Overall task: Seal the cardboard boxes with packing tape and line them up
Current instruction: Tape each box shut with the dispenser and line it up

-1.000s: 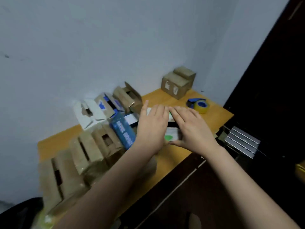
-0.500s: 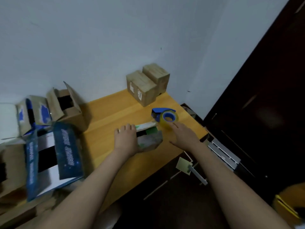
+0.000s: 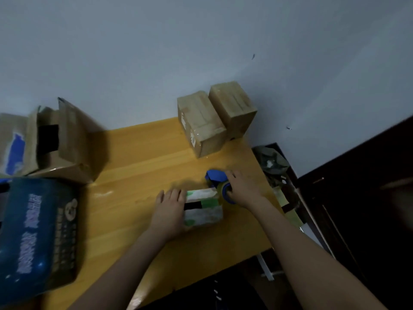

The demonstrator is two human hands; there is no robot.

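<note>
Sitting toward the front of the wooden table, the small box shows white and green print, with a dark gap between its top flaps. The left hand lies flat against its left end, fingers straight. The right hand curls around the blue tape dispenser, just beside the box's far right corner. Two taped brown boxes stand side by side against the wall. An open brown box and a blue box sit at the left.
</note>
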